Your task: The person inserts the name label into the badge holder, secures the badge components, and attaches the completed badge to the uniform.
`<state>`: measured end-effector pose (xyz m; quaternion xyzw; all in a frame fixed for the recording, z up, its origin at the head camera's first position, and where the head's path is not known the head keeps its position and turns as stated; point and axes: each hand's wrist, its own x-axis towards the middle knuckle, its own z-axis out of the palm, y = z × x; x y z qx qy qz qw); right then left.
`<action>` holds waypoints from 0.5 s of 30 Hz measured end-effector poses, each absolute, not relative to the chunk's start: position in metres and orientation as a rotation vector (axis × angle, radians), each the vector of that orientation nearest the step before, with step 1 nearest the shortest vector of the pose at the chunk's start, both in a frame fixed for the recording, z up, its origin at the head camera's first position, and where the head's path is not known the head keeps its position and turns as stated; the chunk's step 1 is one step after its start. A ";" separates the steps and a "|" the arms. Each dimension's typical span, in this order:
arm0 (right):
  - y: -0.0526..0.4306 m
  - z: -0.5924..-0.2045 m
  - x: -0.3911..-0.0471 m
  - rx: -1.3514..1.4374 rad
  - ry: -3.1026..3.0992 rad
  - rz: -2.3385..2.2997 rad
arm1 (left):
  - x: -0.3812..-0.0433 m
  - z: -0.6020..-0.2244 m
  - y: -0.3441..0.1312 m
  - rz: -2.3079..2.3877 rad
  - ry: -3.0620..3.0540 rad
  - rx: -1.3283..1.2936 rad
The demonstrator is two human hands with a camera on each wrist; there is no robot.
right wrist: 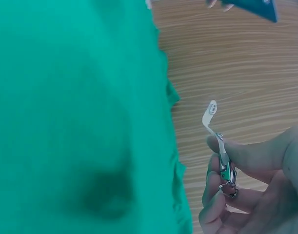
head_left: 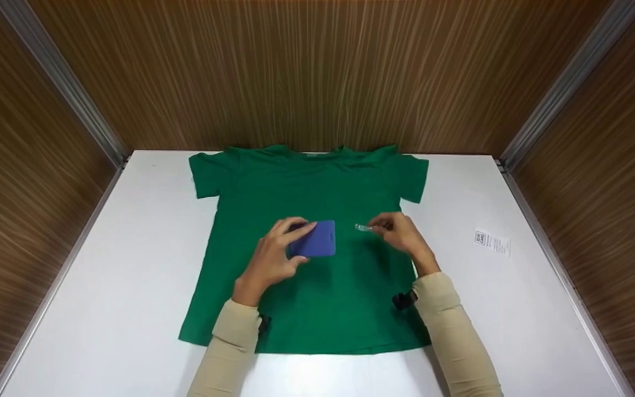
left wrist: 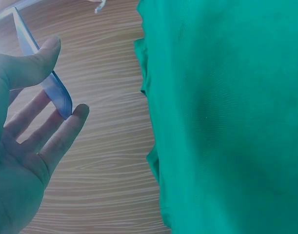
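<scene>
A green T-shirt (head_left: 306,190) lies spread flat, sleeves out and neckline at the far side. Above its middle, my left hand (head_left: 270,255) pinches a blue-violet card holder (head_left: 322,241) by its left part, between thumb and fingers. A slot shows near the holder's right edge. In the left wrist view the holder (left wrist: 58,92) appears almost edge-on. To its right, my right hand (head_left: 403,234) holds a small badge clip (head_left: 361,227) between thumb and fingertips. The right wrist view shows this clip's (right wrist: 210,114) clear strap, with a snap, sticking up from its metal jaw. Holder and clip are apart.
A white printed card (head_left: 492,241) lies on the white table (head_left: 91,264), to the right of the shirt. Wood-patterned panels (head_left: 317,77) enclose the table at the back and both sides, with metal strips along the corners. Both forearms wear beige sleeves (head_left: 452,331).
</scene>
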<state>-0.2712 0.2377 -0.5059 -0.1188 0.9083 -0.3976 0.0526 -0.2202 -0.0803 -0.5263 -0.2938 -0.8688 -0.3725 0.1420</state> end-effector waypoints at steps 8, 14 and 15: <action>0.243 -0.515 -0.296 -0.328 2.807 -1.094 | -0.220 -0.524 -0.080 -1.078 -2.501 -0.849; 0.246 -0.520 -0.312 -0.291 2.788 -1.067 | -0.220 -0.526 -0.081 -1.074 -2.509 -0.843; 0.246 -0.521 -0.315 -0.287 2.785 -1.065 | -0.220 -0.526 -0.081 -1.071 -2.514 -0.841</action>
